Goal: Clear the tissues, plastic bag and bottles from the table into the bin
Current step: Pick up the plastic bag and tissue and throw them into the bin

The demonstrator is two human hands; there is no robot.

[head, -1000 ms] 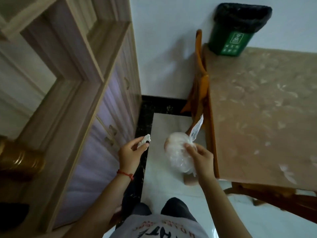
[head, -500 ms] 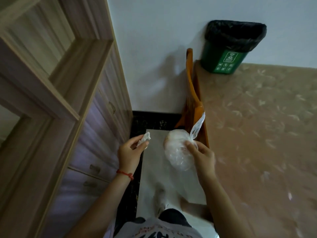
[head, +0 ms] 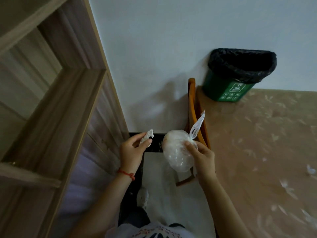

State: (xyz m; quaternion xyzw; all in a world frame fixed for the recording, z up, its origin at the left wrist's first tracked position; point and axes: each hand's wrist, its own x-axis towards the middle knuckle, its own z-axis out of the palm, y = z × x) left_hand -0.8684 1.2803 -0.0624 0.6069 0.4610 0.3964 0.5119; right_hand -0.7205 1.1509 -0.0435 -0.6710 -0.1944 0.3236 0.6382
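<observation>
Seen from above, looking down past a white shirt at two bare arms. Tall wooden shelving (head: 51, 103) along the left, pale wall (head: 154, 48) behind. Tan table (head: 257, 152) with a faint leaf pattern filling the right side, bare where visible. Orange wooden chair (head: 193, 107) pushed against the table's left edge. Green bin (head: 228, 90) with a black liner standing at the table's far left corner, against the wall, mouth open. White floor tile with a dark border between shelving and table.

Near the middle, held in the air above the floor, just left of the table edge: clear plastic bag (head: 176, 152), rounded and full, knotted at the top with one loose tail pointing up. Right hand (head: 202, 157) gripping the bag at the knot, fingers closed on the plastic. Left hand (head: 132, 150), red cord at the wrist, thumb and fingers pinching a small crumpled tissue (head: 146, 137). Hands close together but apart, both well short of the bin.
</observation>
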